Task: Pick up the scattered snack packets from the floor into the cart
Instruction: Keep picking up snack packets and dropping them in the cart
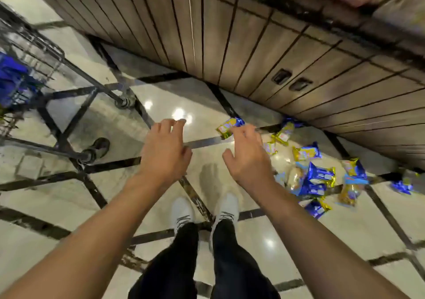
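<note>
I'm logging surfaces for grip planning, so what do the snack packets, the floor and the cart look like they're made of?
Snack packets: probably thin metallised plastic film, glossy; gold and blue crinkled wrappers catch light.
Floor: polished stone or glazed tile, likely; mirror-like lamp reflections, dark inlay strips.
Cart: seemingly dark metal wire and tube frame, with wheels at its base.

Bright floor glare, blurred edges

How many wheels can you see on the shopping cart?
2. The far wheel stands close to the wooden cabinet; the near wheel is below and left of it. Others may be outside the picture.
</note>
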`<action>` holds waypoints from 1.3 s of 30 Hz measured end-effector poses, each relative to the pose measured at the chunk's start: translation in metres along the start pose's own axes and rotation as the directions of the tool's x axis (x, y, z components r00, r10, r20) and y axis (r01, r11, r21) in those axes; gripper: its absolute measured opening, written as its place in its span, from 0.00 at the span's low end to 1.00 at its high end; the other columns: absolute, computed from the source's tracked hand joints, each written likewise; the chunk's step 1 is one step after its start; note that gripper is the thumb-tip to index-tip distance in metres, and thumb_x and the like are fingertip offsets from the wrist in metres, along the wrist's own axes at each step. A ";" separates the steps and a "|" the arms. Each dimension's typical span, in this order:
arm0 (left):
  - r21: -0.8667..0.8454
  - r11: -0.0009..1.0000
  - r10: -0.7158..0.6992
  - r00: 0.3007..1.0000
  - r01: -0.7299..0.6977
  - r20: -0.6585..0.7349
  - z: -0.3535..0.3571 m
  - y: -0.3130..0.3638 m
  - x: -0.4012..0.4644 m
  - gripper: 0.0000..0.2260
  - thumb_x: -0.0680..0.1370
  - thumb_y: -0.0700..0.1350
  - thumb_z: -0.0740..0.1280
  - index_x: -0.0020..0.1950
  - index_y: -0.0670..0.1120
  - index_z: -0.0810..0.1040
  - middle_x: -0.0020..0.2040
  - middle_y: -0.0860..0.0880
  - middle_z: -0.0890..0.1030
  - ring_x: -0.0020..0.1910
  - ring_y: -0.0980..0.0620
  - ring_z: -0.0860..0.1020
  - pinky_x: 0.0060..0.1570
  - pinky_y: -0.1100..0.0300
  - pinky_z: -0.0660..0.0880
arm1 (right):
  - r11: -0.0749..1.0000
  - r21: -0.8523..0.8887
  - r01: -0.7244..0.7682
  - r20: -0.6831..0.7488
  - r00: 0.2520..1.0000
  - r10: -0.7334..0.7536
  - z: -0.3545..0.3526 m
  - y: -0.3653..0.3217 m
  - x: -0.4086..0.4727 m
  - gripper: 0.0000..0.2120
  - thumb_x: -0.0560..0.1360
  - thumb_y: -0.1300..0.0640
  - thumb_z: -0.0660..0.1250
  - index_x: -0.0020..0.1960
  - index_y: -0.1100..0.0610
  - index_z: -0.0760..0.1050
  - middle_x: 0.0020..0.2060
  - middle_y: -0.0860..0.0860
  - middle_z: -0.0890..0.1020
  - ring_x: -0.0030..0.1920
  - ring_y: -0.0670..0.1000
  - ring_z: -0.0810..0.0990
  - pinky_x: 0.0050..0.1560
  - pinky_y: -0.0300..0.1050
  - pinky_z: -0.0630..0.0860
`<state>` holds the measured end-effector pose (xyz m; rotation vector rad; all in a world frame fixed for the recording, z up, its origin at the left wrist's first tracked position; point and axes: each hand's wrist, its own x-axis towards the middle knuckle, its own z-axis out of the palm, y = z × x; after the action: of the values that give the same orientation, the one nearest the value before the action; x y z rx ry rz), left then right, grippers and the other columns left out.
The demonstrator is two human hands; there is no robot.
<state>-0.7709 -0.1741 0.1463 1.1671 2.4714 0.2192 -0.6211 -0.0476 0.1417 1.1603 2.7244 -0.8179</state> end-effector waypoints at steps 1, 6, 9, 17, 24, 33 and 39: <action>-0.005 1.000 -0.014 1.000 0.014 0.023 0.030 -0.015 0.004 0.27 0.73 0.45 0.69 0.71 0.43 0.68 0.65 0.40 0.73 0.62 0.37 0.69 0.62 0.44 0.69 | 1.000 0.016 0.012 -0.011 1.000 -0.012 0.032 0.012 0.007 0.21 0.71 0.57 0.64 0.64 0.59 0.73 0.58 0.57 0.73 0.56 0.59 0.71 0.55 0.54 0.73; 0.022 0.999 -0.044 0.992 0.042 0.116 0.179 -0.087 0.024 0.27 0.74 0.47 0.69 0.72 0.43 0.68 0.66 0.39 0.72 0.62 0.37 0.70 0.62 0.44 0.69 | 0.999 0.023 0.047 0.010 0.999 -0.047 0.176 0.066 0.046 0.21 0.70 0.58 0.67 0.63 0.58 0.74 0.58 0.57 0.74 0.58 0.59 0.72 0.48 0.51 0.73; 0.087 0.995 -0.062 0.980 0.046 0.189 0.255 -0.123 0.042 0.29 0.75 0.51 0.67 0.73 0.45 0.64 0.69 0.41 0.70 0.65 0.39 0.68 0.65 0.44 0.69 | 0.998 0.013 0.061 0.056 0.996 -0.062 0.246 0.096 0.078 0.21 0.71 0.57 0.68 0.64 0.57 0.74 0.60 0.56 0.73 0.60 0.58 0.72 0.50 0.51 0.73; 0.191 0.975 -0.161 0.950 0.112 0.266 0.385 -0.170 0.071 0.38 0.76 0.64 0.62 0.78 0.51 0.48 0.77 0.46 0.52 0.73 0.41 0.59 0.64 0.43 0.69 | 0.982 -0.002 0.190 0.187 0.965 -0.186 0.347 0.114 0.159 0.20 0.78 0.50 0.64 0.69 0.53 0.69 0.64 0.53 0.68 0.62 0.56 0.70 0.54 0.51 0.73; 0.102 0.985 -0.159 0.970 0.142 0.186 0.412 -0.175 0.077 0.37 0.72 0.50 0.70 0.77 0.51 0.54 0.75 0.44 0.56 0.67 0.39 0.65 0.57 0.45 0.77 | 0.980 -0.003 0.200 0.172 0.965 -0.196 0.367 0.120 0.170 0.21 0.77 0.56 0.64 0.69 0.52 0.68 0.65 0.51 0.66 0.62 0.55 0.70 0.50 0.50 0.75; -0.079 0.996 -0.033 0.998 0.037 0.054 0.380 -0.146 0.116 0.34 0.73 0.47 0.69 0.75 0.51 0.58 0.73 0.48 0.57 0.64 0.43 0.67 0.43 0.49 0.80 | 0.991 -0.073 0.110 0.067 0.992 -0.105 0.327 0.146 0.169 0.21 0.77 0.55 0.63 0.69 0.51 0.68 0.65 0.48 0.66 0.62 0.52 0.69 0.49 0.48 0.74; -0.033 0.989 0.146 0.989 -0.145 0.021 0.360 -0.106 0.172 0.34 0.72 0.44 0.68 0.75 0.51 0.59 0.72 0.48 0.58 0.63 0.43 0.66 0.43 0.49 0.78 | 0.973 -0.086 -0.214 -0.078 0.975 0.208 0.287 0.191 0.194 0.26 0.74 0.48 0.67 0.71 0.51 0.67 0.67 0.52 0.64 0.66 0.58 0.62 0.63 0.54 0.67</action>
<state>-0.7942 -0.1198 -0.2622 1.3300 2.3564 0.2830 -0.6677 0.0450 -0.2404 1.4508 2.5983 -0.6263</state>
